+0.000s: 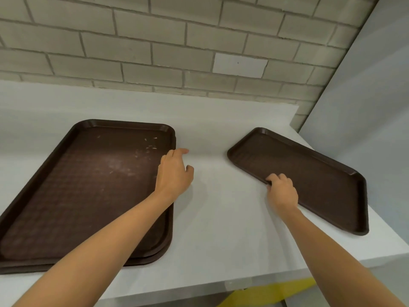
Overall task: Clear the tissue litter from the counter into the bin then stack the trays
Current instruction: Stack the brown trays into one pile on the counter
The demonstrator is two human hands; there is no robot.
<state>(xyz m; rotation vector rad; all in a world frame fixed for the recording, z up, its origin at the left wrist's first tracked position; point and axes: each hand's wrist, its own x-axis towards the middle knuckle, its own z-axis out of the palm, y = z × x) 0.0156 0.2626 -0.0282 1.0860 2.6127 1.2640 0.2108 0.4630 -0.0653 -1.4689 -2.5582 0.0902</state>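
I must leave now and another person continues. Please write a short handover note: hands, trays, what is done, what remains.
Left hand: open, holds nothing, at the right rim of the tray stack.
Right hand: grips the left edge of the single tray on the right of the counter.
Done: no tissue shows on the counter.
Left: set the single tray on the stack.

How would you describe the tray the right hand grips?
On the white counter below the brick wall, look to the right end. The lone brown tray lies askew there, right hand gripping its rim; the left trays are stacked.
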